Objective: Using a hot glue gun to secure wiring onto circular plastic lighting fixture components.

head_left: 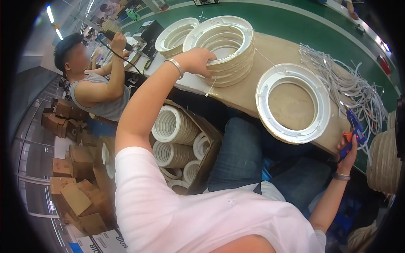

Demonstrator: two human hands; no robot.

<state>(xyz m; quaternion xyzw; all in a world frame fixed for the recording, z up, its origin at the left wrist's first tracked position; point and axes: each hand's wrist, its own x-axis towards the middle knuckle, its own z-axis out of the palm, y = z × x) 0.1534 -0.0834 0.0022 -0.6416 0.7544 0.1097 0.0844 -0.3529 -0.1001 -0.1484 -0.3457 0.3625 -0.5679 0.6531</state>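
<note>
White sleeve (168,211) lowest; left hand (198,59) fingers curled over ring stack (225,46) rim; right hand (348,147) fingers wrapped around glue gun (355,126).

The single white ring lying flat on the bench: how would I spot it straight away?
Find the tan workbench beside the green belt. Right of the tall stack of rings under the left hand lies the single white ring. It alone lies flat and unstacked.
</note>
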